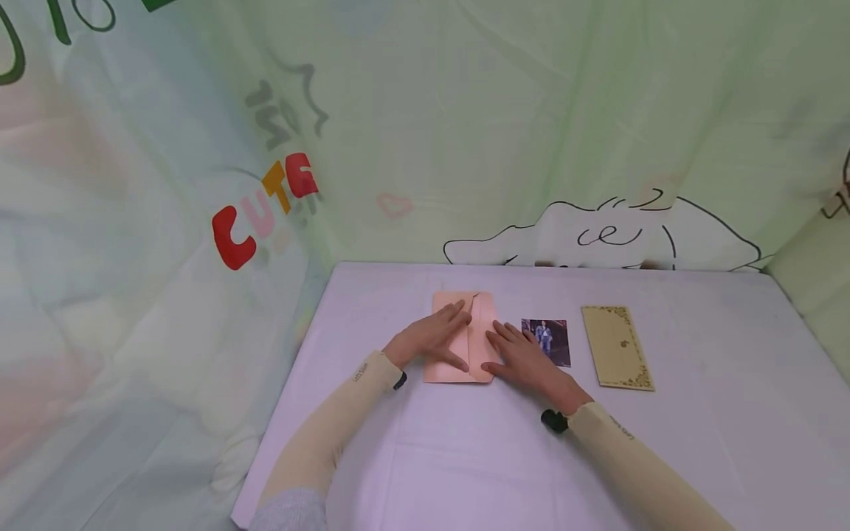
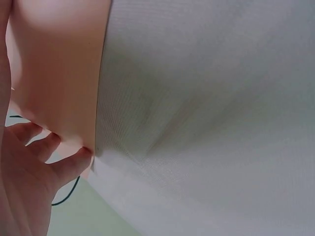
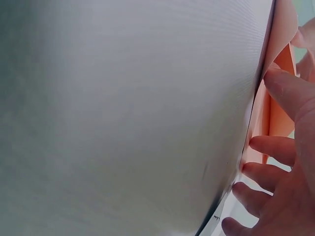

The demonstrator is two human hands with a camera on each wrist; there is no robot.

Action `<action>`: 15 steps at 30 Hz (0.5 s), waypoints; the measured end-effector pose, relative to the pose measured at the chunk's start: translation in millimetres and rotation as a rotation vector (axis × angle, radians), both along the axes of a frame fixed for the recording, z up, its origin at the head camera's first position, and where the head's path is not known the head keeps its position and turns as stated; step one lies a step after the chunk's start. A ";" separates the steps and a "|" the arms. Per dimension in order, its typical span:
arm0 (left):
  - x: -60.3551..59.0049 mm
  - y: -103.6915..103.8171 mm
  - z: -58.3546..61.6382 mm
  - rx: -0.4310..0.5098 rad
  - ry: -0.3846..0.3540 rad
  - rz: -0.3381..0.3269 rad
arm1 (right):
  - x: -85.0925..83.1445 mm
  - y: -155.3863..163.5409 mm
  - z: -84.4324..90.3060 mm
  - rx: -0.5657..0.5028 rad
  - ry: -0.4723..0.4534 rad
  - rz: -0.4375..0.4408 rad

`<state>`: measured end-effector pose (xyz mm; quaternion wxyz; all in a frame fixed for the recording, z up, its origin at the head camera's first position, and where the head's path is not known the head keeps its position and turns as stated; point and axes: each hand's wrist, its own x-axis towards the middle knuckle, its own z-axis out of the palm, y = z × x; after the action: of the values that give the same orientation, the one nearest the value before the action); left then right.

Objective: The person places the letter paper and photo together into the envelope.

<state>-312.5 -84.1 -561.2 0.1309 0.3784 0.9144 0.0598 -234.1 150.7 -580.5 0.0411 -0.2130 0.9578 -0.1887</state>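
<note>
A peach-pink envelope (image 1: pixel 446 304) lies flat on the white table (image 1: pixel 465 457), its side flap folded over. My left hand (image 1: pixel 434 335) rests on its left half with straight fingers spread flat. My right hand (image 1: pixel 521 354) presses the right flap down, fingers straight. In the left wrist view the pink envelope (image 2: pixel 59 73) fills the upper left and my fingers (image 2: pixel 44 147) touch its edge. The right wrist view shows the envelope (image 3: pixel 278 98) at the right edge with my fingers (image 3: pixel 275 147) against it.
A small photo card (image 1: pixel 548 339) lies just right of the right hand. Further right sits a tan card with an ornate border (image 1: pixel 616 346). Pale green printed fabric (image 1: pixel 531 133) walls in the table behind and on the left.
</note>
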 end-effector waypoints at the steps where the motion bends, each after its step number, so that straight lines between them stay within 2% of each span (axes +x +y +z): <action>1: -0.2 0.2 -0.5 -0.005 0.002 -0.001 | 0.1 0.3 0.3 -0.009 0.001 0.002; 10: -1.6 0.5 -4.0 -0.032 0.012 -0.006 | 0.5 5.9 2.0 -0.080 -0.011 0.011; 15: -0.7 0.2 -4.1 -0.033 -0.012 0.010 | 2.5 12.2 4.2 -0.120 -0.014 -0.013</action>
<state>-313.2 -83.9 -565.3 0.1423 0.3712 0.9163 0.0477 -231.6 162.9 -576.3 0.0336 -0.2076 0.9458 -0.2476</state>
